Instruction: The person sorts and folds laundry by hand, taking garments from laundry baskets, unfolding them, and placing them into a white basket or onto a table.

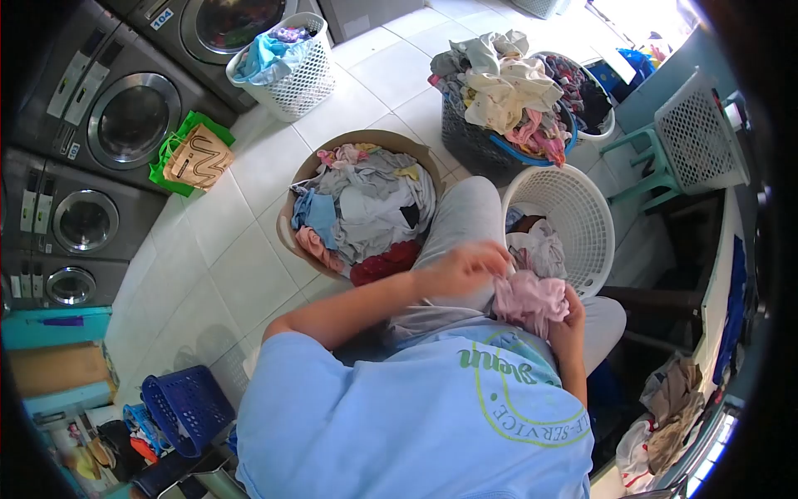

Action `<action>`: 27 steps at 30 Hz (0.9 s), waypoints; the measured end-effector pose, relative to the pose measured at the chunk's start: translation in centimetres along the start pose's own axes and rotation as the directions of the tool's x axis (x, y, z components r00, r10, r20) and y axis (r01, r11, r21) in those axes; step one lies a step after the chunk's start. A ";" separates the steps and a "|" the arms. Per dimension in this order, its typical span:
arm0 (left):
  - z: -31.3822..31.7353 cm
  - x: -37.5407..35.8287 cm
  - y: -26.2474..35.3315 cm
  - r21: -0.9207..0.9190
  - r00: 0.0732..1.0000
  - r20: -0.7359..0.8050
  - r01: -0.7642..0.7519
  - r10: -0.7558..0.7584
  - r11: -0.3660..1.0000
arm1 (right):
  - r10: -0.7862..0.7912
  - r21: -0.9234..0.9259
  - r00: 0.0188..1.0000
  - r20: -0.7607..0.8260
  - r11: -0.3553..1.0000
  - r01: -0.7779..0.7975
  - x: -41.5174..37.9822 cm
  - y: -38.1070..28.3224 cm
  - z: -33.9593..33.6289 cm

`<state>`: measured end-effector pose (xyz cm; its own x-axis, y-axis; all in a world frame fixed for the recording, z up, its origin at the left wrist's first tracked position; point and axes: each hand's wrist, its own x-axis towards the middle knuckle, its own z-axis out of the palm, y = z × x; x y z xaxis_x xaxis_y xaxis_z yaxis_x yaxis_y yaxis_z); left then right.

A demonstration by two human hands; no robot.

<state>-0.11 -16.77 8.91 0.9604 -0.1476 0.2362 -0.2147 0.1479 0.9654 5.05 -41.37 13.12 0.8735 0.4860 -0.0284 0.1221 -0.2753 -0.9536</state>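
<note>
A crumpled pink garment is bunched over my lap, in front of the white laundry basket. My right hand grips it from the right side, fingers wrapped round the cloth. Just to its upper left, my left hand hovers over my thigh with bent fingers, their tips close to the garment and smeared by motion. The white perforated basket stands between my knees, with a pale garment and darker cloth at its bottom. Beside my left leg sits a wide tan tub heaped with grey, blue and red clothes.
A dark basket piled with clothes stands ahead, before another full basket. Front-loading machines line the left wall, near a white basket and a paper bag. A green chair stands right; a blue basket lies lower left.
</note>
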 end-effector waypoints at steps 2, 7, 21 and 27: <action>-4.4 -1.7 -5.8 0.358 0.933 -0.356 0.184 -0.049 0.915 | 0.105 0.162 0.986 -0.127 0.983 -0.084 -0.6 1.5 -0.1; -14.0 -12.8 -16.9 0.569 0.577 -0.816 0.807 0.006 -0.158 | 0.574 0.131 0.800 -0.173 0.819 -0.559 -1.2 2.7 -2.6; -19.4 -3.8 8.0 0.186 0.713 -0.700 0.247 -0.048 0.951 | 0.123 -0.076 0.970 -0.211 0.987 -0.142 -0.9 0.8 -1.4; -18.4 -2.3 7.0 0.509 0.744 -0.649 0.582 -0.162 0.635 | 0.159 0.003 0.940 -0.302 0.986 -0.166 -1.1 -0.8 -1.0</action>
<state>-0.57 2.59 13.12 0.8641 0.5006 -0.0518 0.3320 -0.4896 0.8063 4.44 -42.54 14.24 0.9828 0.1625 -0.0877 -0.0258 -0.3495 -0.9366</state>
